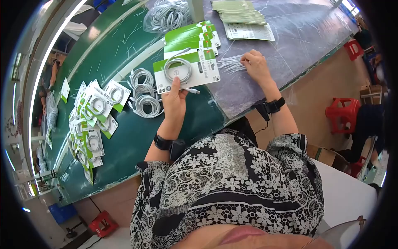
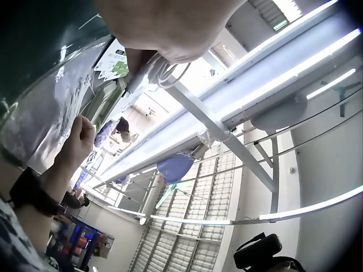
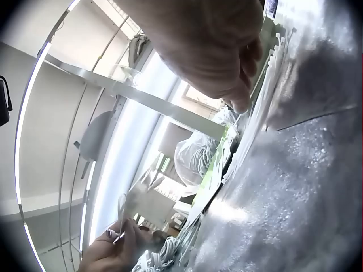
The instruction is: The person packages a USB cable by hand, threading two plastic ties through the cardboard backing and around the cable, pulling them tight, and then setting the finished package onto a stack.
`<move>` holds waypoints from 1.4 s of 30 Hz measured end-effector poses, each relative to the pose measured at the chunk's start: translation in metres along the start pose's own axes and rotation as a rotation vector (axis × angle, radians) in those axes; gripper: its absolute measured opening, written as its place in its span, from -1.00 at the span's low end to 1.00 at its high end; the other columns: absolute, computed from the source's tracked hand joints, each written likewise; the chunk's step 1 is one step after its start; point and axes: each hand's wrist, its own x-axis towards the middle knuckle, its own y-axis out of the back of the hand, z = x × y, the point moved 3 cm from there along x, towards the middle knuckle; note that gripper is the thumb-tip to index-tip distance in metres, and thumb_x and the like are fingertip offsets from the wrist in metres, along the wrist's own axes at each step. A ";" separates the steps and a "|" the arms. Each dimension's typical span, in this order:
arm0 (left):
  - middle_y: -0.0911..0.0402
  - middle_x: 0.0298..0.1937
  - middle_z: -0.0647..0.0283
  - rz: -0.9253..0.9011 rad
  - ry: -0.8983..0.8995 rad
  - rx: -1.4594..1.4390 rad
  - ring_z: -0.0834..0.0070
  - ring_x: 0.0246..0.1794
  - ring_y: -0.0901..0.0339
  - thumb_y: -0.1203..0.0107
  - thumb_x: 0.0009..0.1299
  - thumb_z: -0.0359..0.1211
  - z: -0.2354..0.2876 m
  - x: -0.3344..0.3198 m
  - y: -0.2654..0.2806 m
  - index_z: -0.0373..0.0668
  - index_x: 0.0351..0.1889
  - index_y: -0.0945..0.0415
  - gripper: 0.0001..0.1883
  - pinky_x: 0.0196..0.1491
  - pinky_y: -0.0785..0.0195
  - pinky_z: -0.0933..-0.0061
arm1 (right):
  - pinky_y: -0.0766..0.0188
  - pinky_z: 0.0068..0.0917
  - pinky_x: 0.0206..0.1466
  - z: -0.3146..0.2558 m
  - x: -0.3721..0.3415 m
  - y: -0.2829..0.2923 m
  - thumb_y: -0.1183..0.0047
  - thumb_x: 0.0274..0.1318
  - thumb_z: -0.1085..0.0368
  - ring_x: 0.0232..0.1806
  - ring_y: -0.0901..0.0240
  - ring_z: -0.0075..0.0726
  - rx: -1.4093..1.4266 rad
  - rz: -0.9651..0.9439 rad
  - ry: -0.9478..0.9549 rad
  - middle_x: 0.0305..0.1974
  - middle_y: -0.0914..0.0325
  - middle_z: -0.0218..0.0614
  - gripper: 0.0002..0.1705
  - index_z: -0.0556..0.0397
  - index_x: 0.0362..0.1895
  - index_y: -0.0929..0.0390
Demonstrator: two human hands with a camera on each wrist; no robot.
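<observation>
At the left of the frame, green-and-white cards carrying coiled white cables lie piled on the green tabletop. Right of them, loose coils of white cable sit in an overlapping row, just beside the left hand. That hand holds a green-and-white printed card with a white cable coil on its left half. The thumb presses on the coil's middle; the other fingers are mostly hidden by the card. The card's long axis runs roughly left to right, its right end slightly higher.

Just beyond that right end, near the centre of the frame, thin white plastic ties lie fanned on the grey marbled surface, also roughly left to right. They reach leftward from the fingertips of the right hand, the nearer hand to them. Its fingers are bent, thumb and forefinger tips close together at the ties' right ends; whether they grip one, I cannot tell.
</observation>
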 end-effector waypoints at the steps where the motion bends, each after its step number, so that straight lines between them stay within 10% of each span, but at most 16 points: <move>1: -0.47 0.13 0.19 -0.018 0.026 -0.062 0.30 0.07 -0.51 0.02 0.46 -0.39 0.002 0.002 -0.004 -0.13 0.25 -0.23 -0.59 0.04 -0.48 0.23 | -0.25 -0.27 -0.06 -0.005 0.001 0.005 -0.17 -0.07 0.41 -0.21 -0.40 -0.12 0.011 0.077 0.091 -0.40 -0.50 -0.33 -0.90 0.03 -0.39 -0.54; 12: -0.52 0.04 0.16 0.000 0.147 -0.469 0.38 -0.01 -0.55 0.03 0.46 -0.40 0.028 0.011 -0.046 -0.21 0.17 -0.29 -0.66 0.00 -0.49 0.28 | -0.39 -0.33 -0.10 -0.155 -0.025 0.034 -0.17 -0.13 0.58 -0.19 -0.47 -0.14 0.462 0.024 0.553 -0.30 -0.54 -0.23 -0.81 0.08 -0.41 -0.47; 22: -0.56 -0.04 0.17 -0.089 0.044 -0.190 0.39 -0.08 -0.56 0.00 0.46 -0.37 0.019 -0.002 -0.036 -0.33 0.08 -0.35 -0.69 -0.07 -0.51 0.32 | -0.46 -0.53 0.02 -0.159 -0.019 0.006 0.10 0.28 0.47 -0.06 -0.53 -0.38 1.133 -0.245 -0.005 0.08 -0.42 -0.03 -0.94 0.20 -0.18 -0.35; 27: -0.55 -0.02 0.19 -0.093 0.059 -0.117 0.42 -0.07 -0.55 0.00 0.46 -0.36 0.019 0.009 -0.032 -0.28 0.10 -0.35 -0.70 -0.08 -0.51 0.34 | -0.45 -0.52 -0.04 -0.167 -0.028 0.009 0.03 0.22 0.48 -0.14 -0.53 -0.38 1.161 -0.201 0.030 -0.07 -0.51 -0.12 -0.95 0.19 -0.25 -0.39; 30: -0.55 -0.01 0.21 -0.049 0.070 -0.199 0.44 -0.05 -0.54 0.01 0.46 -0.36 0.023 0.007 -0.040 -0.23 0.11 -0.35 -0.70 -0.06 -0.51 0.35 | -0.40 -0.50 -0.12 -0.166 -0.041 0.012 -0.06 0.14 0.48 -0.25 -0.49 -0.38 0.638 0.025 0.319 -0.27 -0.52 -0.25 -0.93 0.18 -0.31 -0.42; 42: -0.55 -0.03 0.24 -0.039 0.208 -0.377 0.45 -0.03 -0.52 0.01 0.47 -0.29 0.019 0.013 -0.033 -0.17 0.07 -0.38 -0.73 0.03 -0.44 0.38 | -0.37 -0.51 -0.16 -0.140 -0.037 -0.023 -0.15 0.06 0.46 -0.31 -0.44 -0.42 0.697 0.143 0.018 -0.40 -0.51 -0.33 -0.89 0.17 -0.32 -0.47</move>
